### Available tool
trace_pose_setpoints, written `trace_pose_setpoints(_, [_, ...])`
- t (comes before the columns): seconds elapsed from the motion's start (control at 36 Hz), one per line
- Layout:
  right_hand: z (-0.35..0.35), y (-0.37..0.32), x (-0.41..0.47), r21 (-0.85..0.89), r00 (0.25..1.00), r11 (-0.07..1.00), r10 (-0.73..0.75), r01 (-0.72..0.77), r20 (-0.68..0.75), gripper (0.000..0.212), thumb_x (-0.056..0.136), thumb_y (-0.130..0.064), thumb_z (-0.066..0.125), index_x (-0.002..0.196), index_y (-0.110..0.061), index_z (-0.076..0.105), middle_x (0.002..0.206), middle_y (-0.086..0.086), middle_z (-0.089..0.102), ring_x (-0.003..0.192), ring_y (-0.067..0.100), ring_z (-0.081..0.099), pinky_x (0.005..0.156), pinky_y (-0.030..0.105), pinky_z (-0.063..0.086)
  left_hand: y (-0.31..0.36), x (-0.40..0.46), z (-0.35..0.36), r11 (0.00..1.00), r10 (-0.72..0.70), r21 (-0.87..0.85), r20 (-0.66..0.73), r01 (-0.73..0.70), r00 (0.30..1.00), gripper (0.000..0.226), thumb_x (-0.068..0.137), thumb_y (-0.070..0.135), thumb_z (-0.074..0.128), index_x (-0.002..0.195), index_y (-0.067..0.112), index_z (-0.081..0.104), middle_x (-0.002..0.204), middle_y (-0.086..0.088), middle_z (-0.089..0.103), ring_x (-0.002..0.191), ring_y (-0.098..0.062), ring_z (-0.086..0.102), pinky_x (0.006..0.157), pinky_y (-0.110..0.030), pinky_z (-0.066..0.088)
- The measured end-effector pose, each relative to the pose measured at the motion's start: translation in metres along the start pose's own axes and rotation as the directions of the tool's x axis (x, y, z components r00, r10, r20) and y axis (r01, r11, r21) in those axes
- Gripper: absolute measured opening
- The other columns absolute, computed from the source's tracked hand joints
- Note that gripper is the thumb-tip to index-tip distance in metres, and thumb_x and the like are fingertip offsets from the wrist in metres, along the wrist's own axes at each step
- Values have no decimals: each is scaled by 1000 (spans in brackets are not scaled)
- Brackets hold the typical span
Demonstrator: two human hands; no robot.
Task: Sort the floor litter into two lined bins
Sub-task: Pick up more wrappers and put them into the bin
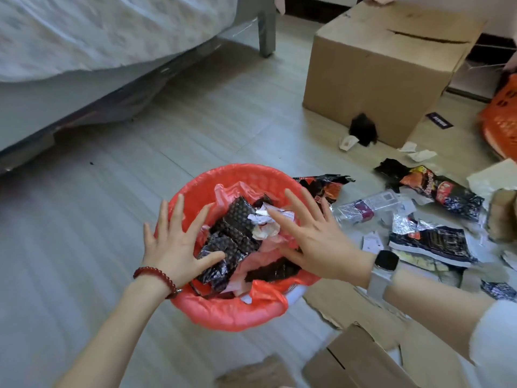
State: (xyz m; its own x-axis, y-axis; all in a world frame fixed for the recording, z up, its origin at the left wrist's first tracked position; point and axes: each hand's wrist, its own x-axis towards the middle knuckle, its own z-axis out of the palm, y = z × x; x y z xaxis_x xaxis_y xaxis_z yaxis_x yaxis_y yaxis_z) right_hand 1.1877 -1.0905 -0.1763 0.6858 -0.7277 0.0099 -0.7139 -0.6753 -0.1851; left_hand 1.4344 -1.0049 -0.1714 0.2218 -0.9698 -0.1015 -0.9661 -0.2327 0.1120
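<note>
A bed (84, 37) fills the far-left corner of the floor (84, 219); a cardboard box (377, 79) stands at the far right. The red-lined bin (223, 312) sits mid-floor, stuffed with black wrappers (235, 228). Loose litter (436, 239) lies just right of it. Left hand (173, 245) and right hand (313, 233) press on the contents, fingers (293, 203) spread and released.

Orange basket (502, 119) cut off at right edge, blurred; bin (232, 315) contents partly hidden under both hands.
</note>
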Motion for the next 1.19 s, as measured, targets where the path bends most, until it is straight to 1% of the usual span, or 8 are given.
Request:
trace_pose_setpoints(0.08, [5, 3, 3, 162, 974, 968, 170, -194, 148, 79, 88, -21, 49, 148, -28, -3, 153, 13, -22, 141, 38, -15, 117, 50, 5, 4, 1, 2, 999, -35, 6, -38, 35, 999, 93, 65, 81, 44, 144, 41, 16, 157, -2, -4, 143, -26, -6, 107, -54, 25])
trace_pose_setpoints(0.19, [-7, 13, 10, 467, 929, 805, 344, -366, 135, 79, 85, 6, 40, 149, -20, 1, 156, 13, -6, 139, 35, 19, 106, 33, 30, 16, 12, 1, 998, -49, -32, -93, 46, 994, 82, 73, 66, 56, 143, 33, 29, 156, -5, 7, 141, -28, 5, 108, -51, 26])
trace_pose_setpoints(0.33, [-23, 47, 5, 467, 913, 792, 397, -394, 98, 73, 87, 0, 42, 149, -16, 6, 144, 14, 26, 127, 31, 37, 100, 32, 34, 50, 33, 6, 999, -15, -51, -107, 10, 994, 70, 81, 59, 52, 142, 31, 31, 156, -5, 10, 140, -28, 7, 106, -48, 29])
trace_pose_setpoints(0.61, [-38, 119, -51, 424, 804, 733, 594, -533, -15, 68, 88, 5, 36, 148, -18, 14, 140, 14, 34, 117, 29, 42, 85, 25, 34, 147, 83, 13, 977, 193, -67, -128, -203, 973, 60, 87, 51, 48, 139, 25, 35, 155, -5, 12, 142, -26, 7, 105, -46, 31])
trace_pose_setpoints(0.69, [-42, 139, -67, 437, 757, 693, 652, -574, -39, 70, 88, 7, 35, 148, -21, 15, 144, 14, 31, 115, 31, 46, 88, 32, 41, 176, 92, 13, 960, 262, -71, -121, -271, 957, 57, 87, 49, 48, 138, 25, 38, 155, -6, 13, 142, -25, 8, 105, -45, 31])
trace_pose_setpoints(0.86, [-56, 173, -100, 400, 728, 683, 684, -611, -56, 57, 89, -6, 41, 143, -18, 29, 141, 12, 38, 120, 26, 45, 93, 33, 42, 240, 96, 8, 942, 323, -41, -154, -333, 934, 48, 90, 41, 45, 135, 27, 41, 154, -6, 18, 142, -24, 11, 112, -53, 10])
trace_pose_setpoints(1.06, [-87, 204, -159, 409, 743, 708, 662, -575, -101, 33, 95, -11, 41, 125, -10, 55, 121, 8, 62, 109, 22, 57, 95, 32, 44, 343, 81, -5, 814, 507, -63, -407, -577, 760, 34, 71, 23, 58, 102, 15, 67, 121, -15, 60, 117, -35, 53, 98, -65, 31])
trace_pose_setpoints(1.19, [-96, 241, -227, 451, 653, 615, 752, -646, -91, 29, 95, -15, 40, 114, -13, 63, 102, 1, 67, 68, 13, 60, 61, 19, 48, 429, 49, 3, 662, 661, -111, -380, -741, 647, 29, 74, 24, 51, 96, 15, 68, 112, -11, 63, 108, -32, 57, 96, -60, 38])
